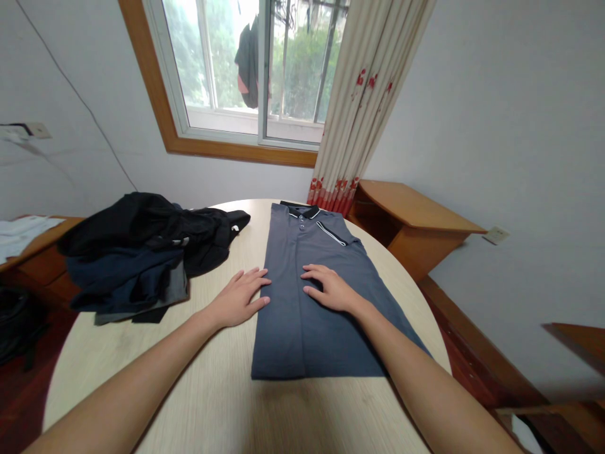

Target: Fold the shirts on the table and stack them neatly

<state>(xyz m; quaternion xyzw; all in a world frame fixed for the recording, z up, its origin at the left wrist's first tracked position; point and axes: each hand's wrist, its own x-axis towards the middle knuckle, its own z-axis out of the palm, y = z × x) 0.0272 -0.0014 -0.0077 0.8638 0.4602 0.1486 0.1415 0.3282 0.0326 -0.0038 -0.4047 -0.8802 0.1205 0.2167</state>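
A grey polo shirt [331,340] lies flat on the round table, its left side folded inward over the front. Its black, white-edged collar [309,212] points toward the window, and a short sleeve with a black and white cuff [332,233] rests across the right of the chest. My left hand [242,297] is open at the shirt's left edge, fingertips touching the fabric and palm over the table. Over the middle of the shirt is my right hand [331,289], open with fingers spread and pointing left. Neither hand grips anything.
A heap of black and navy clothes [142,252] sits on the left of the pale wooden table [212,391]. Beyond the table stand a wooden cabinet [416,208], a floral curtain [363,107] and a window [255,69]. A dark bag [19,321] is at the far left.
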